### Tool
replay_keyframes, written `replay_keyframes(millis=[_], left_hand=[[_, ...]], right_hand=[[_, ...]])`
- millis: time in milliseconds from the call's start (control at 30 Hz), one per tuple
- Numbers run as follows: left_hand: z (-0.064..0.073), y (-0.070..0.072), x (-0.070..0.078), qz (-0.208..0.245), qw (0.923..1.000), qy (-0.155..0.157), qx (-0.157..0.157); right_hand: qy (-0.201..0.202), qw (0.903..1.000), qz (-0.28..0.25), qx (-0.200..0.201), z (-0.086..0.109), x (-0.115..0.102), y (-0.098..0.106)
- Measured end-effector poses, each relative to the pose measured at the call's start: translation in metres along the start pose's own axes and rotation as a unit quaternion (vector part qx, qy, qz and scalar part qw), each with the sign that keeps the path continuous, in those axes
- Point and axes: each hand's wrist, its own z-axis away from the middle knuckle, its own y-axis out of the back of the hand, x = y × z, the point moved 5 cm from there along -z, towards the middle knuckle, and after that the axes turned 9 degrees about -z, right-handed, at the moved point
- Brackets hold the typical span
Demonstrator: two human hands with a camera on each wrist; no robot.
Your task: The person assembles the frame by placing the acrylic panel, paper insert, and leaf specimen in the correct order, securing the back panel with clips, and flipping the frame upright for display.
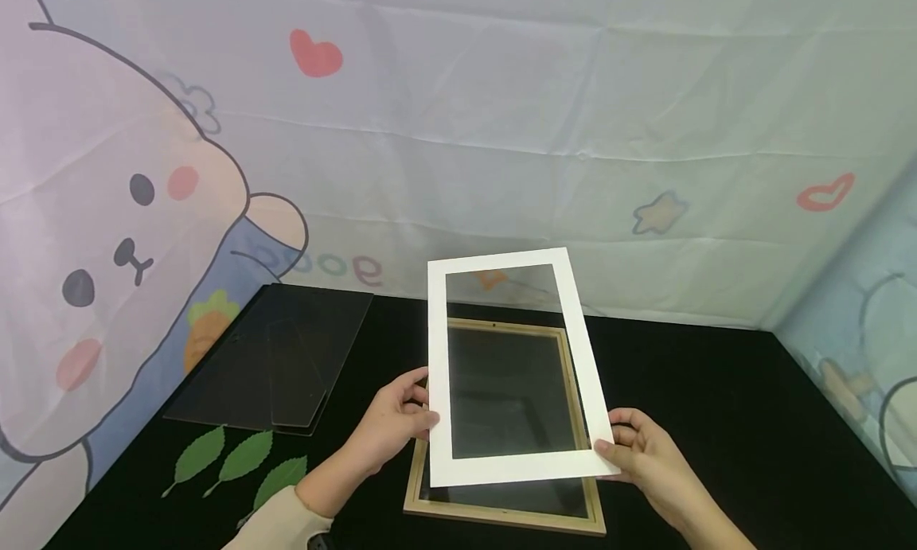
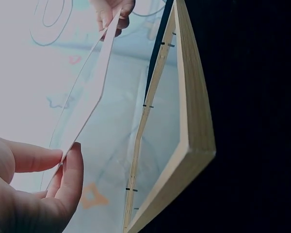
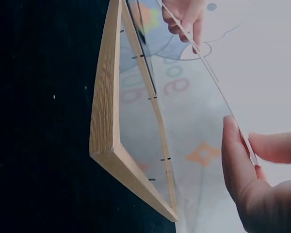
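Note:
A white rectangular mat board (image 1: 516, 465) with a large cut-out window is held up in both hands, its top leaning away. My left hand (image 1: 401, 415) pinches its left edge between thumb and fingers. At the lower right corner, my right hand (image 1: 637, 454) pinches it the same way. Below it lies a light wooden picture frame (image 1: 501, 518), flat on the black tabletop, with a dark glossy pane inside. Both wrist views show the mat (image 2: 105, 68) raised apart from the frame (image 3: 106, 97). Small dark tabs (image 3: 166, 159) stick out from the frame's inner side.
Several green leaves (image 1: 246, 457) lie on the black table (image 1: 688, 391) at the front left, one partly behind my left forearm. Behind them rests a dark backing panel (image 1: 308, 359) with a stand flap. A printed cloth backdrop (image 1: 466, 136) hangs behind the table.

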Motion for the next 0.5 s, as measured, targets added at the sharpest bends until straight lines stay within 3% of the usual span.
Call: replay_keyframes(millis=[267,500], left_hand=[[-0.003,0.005,-0.001,-0.01,0.9996,-0.027,0.004],[-0.008,0.006,-0.006,-0.025,0.9995,-0.003,0.02]], right_hand=[[-0.002,0.9989,0.041,0.022,-0.007,0.0,0.001],[-0.002,0.9942,0.103,0.032,-0.013,0.011,0.005]])
